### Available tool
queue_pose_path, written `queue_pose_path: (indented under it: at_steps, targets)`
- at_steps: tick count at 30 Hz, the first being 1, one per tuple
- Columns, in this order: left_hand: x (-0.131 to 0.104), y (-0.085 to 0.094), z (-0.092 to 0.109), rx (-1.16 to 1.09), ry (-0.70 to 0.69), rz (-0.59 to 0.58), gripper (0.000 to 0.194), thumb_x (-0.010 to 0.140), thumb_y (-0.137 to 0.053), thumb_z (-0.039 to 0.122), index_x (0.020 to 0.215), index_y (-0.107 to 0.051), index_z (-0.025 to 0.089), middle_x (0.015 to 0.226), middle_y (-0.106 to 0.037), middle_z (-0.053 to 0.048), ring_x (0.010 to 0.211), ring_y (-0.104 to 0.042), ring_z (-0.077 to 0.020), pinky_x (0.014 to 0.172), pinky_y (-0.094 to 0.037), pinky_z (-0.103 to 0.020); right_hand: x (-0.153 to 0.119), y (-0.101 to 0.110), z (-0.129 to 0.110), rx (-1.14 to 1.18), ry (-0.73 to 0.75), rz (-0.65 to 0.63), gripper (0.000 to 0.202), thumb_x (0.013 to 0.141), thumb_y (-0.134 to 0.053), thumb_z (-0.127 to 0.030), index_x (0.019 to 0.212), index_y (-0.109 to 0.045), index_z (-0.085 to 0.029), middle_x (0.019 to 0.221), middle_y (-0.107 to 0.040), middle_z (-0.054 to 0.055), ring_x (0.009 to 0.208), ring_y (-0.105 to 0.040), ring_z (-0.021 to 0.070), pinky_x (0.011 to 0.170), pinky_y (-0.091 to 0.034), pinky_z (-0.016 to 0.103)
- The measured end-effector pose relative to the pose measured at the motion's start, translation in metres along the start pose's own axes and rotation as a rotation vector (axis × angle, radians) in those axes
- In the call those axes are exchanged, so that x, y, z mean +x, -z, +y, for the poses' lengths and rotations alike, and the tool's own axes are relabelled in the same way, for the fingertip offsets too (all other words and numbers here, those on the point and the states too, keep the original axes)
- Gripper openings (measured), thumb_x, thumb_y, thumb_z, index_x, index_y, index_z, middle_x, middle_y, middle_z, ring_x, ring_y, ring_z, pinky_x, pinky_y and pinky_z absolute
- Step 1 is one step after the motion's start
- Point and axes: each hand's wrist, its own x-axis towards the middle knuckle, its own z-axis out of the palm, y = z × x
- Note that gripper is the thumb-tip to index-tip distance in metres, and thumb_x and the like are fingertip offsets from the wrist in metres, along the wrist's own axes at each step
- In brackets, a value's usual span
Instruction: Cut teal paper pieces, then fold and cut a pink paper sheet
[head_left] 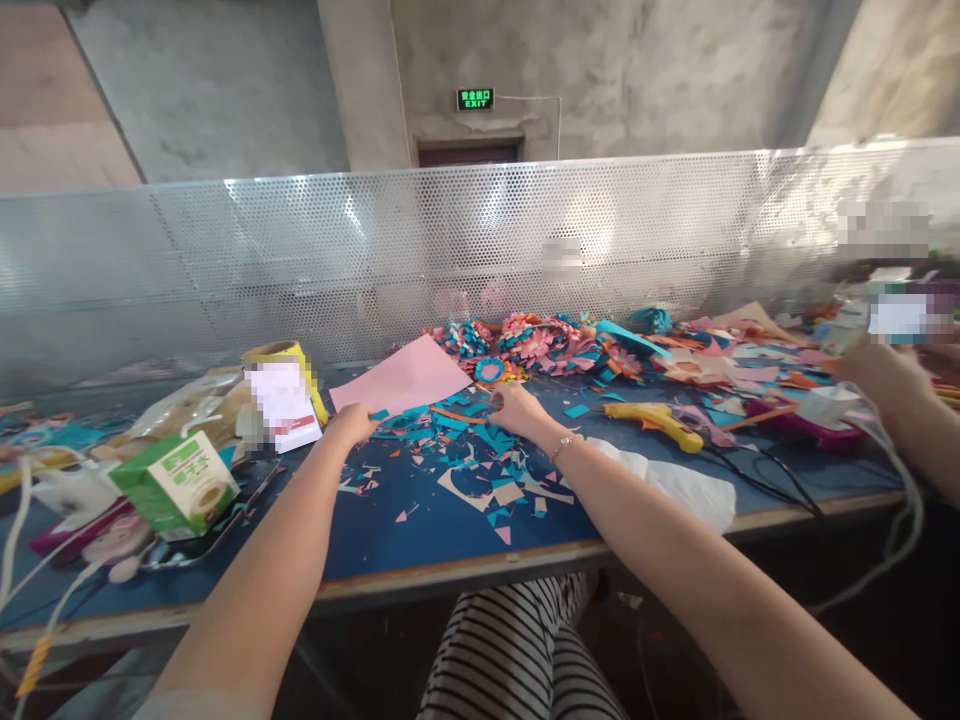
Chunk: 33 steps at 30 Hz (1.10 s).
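My left hand (357,422) reaches over the blue table with its fingers closed, and a small blue paper piece (380,414) shows at the fingertips. Just beyond it lies a pink paper sheet (405,375), its lower edge close to the fingers. My right hand (517,408) is low over the scraps with its fingers curled together; what they pinch, if anything, is too small to make out. A round blue-and-pink paper flower (490,371) sits right behind that hand. Between and below both hands are blue, pink and cream paper scraps (480,455).
A heap of paper flowers (544,340) lies against the perforated metal screen (300,260). On the right are a yellow glue gun (656,418), a white plastic bag (675,485) and another person's arm (900,390). To the left stand a green box (176,485) and a phone (283,405).
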Motion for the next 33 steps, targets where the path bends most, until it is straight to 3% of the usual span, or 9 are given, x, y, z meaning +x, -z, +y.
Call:
queue_pose_path:
  at_steps: [5, 8, 14, 20, 23, 29, 33]
  targets:
    - [0.002, -0.014, -0.002, -0.045, 0.005, 0.004, 0.045, 0.088, -0.028, 0.040, 0.118, -0.057, 0.023, 0.123, -0.059, -0.009, 0.107, -0.057, -0.0240, 0.083, -0.043, -0.030, 0.005, 0.011, 0.009, 0.088, -0.117, 0.189, 0.026, 0.065, -0.060, -0.026, 0.090, -0.057, -0.017, 0.101, -0.055, 0.007, 0.083, -0.053, 0.0151, 0.070, -0.042, 0.023]
    - [0.004, -0.018, -0.005, -0.020, 0.066, 0.022, 0.049, 0.088, -0.027, 0.041, 0.127, -0.049, 0.022, 0.130, -0.052, -0.010, 0.114, -0.053, -0.0256, 0.087, -0.042, -0.033, 0.005, 0.014, 0.018, 0.035, -0.186, 0.190, 0.030, 0.067, -0.059, -0.025, 0.095, -0.056, -0.016, 0.102, -0.054, 0.008, 0.078, -0.054, 0.0147, 0.069, -0.042, 0.024]
    - [0.001, -0.013, -0.004, 0.039, 0.202, -0.009, 0.043, 0.086, -0.035, 0.036, 0.114, -0.060, 0.016, 0.118, -0.060, -0.016, 0.107, -0.056, -0.0298, 0.082, -0.044, -0.037, 0.005, 0.013, 0.029, -0.091, -0.123, 0.075, 0.025, 0.066, -0.052, -0.007, 0.088, -0.062, -0.013, 0.096, -0.060, 0.010, 0.086, -0.056, 0.0169, 0.075, -0.040, 0.024]
    - [-0.007, -0.003, -0.001, 0.080, 0.248, 0.125, 0.033, 0.081, -0.046, 0.031, 0.103, -0.066, 0.017, 0.108, -0.064, -0.016, 0.100, -0.059, -0.0298, 0.076, -0.047, -0.036, 0.006, 0.013, 0.010, 0.015, 0.036, 0.080, 0.026, 0.067, -0.047, -0.006, 0.084, -0.065, -0.014, 0.089, -0.065, 0.008, 0.086, -0.057, 0.0162, 0.077, -0.041, 0.023]
    - [-0.010, 0.002, -0.002, 0.124, 0.180, 0.143, 0.031, 0.080, -0.047, 0.028, 0.101, -0.067, 0.018, 0.105, -0.065, -0.016, 0.098, -0.060, -0.0295, 0.076, -0.046, -0.035, 0.002, 0.014, -0.001, 0.084, 0.068, 0.073, 0.023, 0.069, -0.047, -0.008, 0.080, -0.065, -0.015, 0.086, -0.065, 0.007, 0.082, -0.058, 0.0159, 0.075, -0.042, 0.023]
    - [-0.002, -0.001, -0.003, 0.024, 0.011, 0.172, 0.053, 0.078, -0.048, 0.054, 0.117, -0.057, 0.019, 0.126, -0.055, -0.014, 0.115, -0.051, -0.0276, 0.090, -0.041, -0.033, -0.003, 0.015, -0.011, 0.187, 0.069, 0.150, 0.018, 0.068, -0.049, -0.010, 0.074, -0.064, -0.016, 0.082, -0.063, 0.005, 0.073, -0.056, 0.0140, 0.070, -0.043, 0.024]
    - [0.010, 0.001, -0.005, -0.034, -0.186, 0.067, 0.045, 0.078, -0.053, 0.043, 0.118, -0.057, 0.023, 0.128, -0.055, -0.008, 0.117, -0.050, -0.0222, 0.093, -0.037, -0.027, -0.003, 0.012, -0.011, 0.251, 0.133, 0.185, 0.019, 0.067, -0.048, -0.010, 0.074, -0.063, -0.017, 0.079, -0.062, 0.003, 0.072, -0.055, 0.0136, 0.070, -0.043, 0.024]
